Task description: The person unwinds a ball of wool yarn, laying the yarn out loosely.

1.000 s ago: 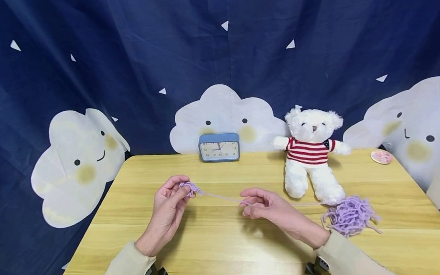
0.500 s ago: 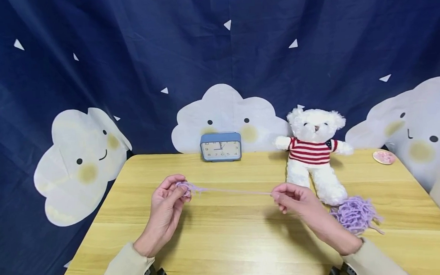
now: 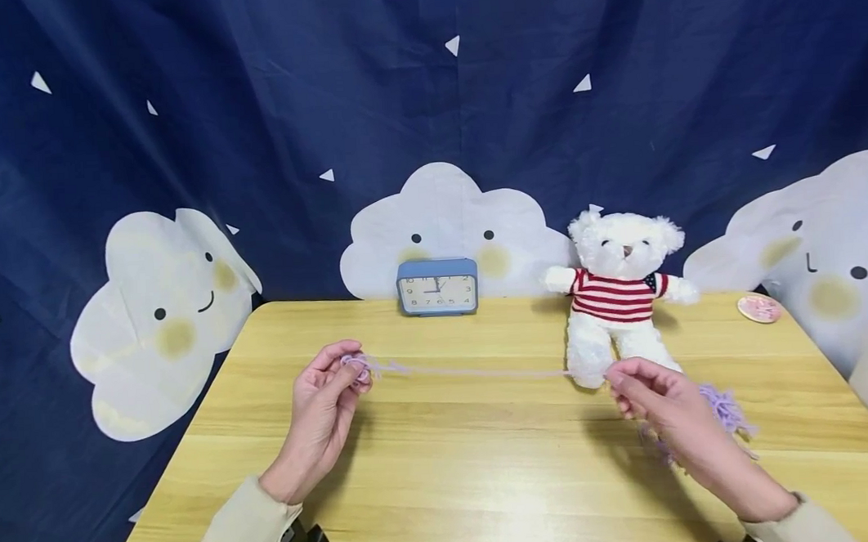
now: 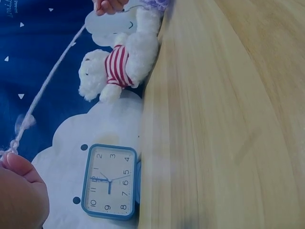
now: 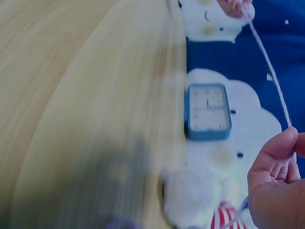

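In the head view my left hand [image 3: 324, 420] pinches a small bunch of lilac yarn [image 3: 356, 367] between thumb and fingers. From that bunch a single yarn strand [image 3: 483, 372] runs nearly level to my right hand [image 3: 681, 418], which pinches it between thumb and forefinger. The strand looks taut in both wrist views. Partly hidden behind the right hand, a loose pile of the same yarn [image 3: 727, 411] lies on the table. In the right wrist view, more strand [image 5: 234, 220] trails below the right hand.
A white teddy bear [image 3: 612, 298] in a striped sweater sits at the back right, close to the right hand. A blue clock [image 3: 437, 288] stands at the back edge of the wooden table [image 3: 444, 459]. A pink round disc [image 3: 759, 309] lies at the far right corner.
My right hand has moved well to the right, and the strand between the hands has grown longer and straighter. The left hand stays nearly in place. The right hand now covers part of the yarn pile.
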Available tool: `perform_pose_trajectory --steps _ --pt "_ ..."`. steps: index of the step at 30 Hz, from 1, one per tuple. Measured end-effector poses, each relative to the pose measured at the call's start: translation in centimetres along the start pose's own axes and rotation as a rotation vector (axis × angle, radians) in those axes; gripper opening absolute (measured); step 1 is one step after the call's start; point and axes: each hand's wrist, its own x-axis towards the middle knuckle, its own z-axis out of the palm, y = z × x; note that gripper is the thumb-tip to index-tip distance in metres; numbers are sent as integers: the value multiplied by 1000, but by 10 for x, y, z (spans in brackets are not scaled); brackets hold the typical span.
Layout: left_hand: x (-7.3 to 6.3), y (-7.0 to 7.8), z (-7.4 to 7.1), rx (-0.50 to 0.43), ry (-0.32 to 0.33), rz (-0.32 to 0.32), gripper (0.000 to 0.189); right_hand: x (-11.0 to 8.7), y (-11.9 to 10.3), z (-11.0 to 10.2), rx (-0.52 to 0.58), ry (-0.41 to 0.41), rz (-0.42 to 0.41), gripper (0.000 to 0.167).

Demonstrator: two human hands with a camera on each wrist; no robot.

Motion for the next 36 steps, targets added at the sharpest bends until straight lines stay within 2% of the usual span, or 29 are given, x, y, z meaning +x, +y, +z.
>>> perform_pose_trajectory --steps 8,12,16,24,28,32,36 --pt "-1 2 -2 -10 9 -2 20 -9 12 -51 166 48 -16 25" --pt "-2 3 -2 -16 8 1 18 -18 15 -74 149 102 5 27" --pt "-2 2 -2 -14 5 -2 19 -25 17 -92 80 138 2 27" --pt "-2 1 -2 -20 10 -6 20 -31 18 -114 3 214 16 28" --pt "-2 2 -1 -18 19 -5 19 -31 20 -127 41 212 27 30" --pt "-2 2 -1 -16 27 1 18 -27 25 -142 85 206 79 31" --pt "-2 0 -1 -9 20 6 19 -25 34 -154 9 215 121 34"
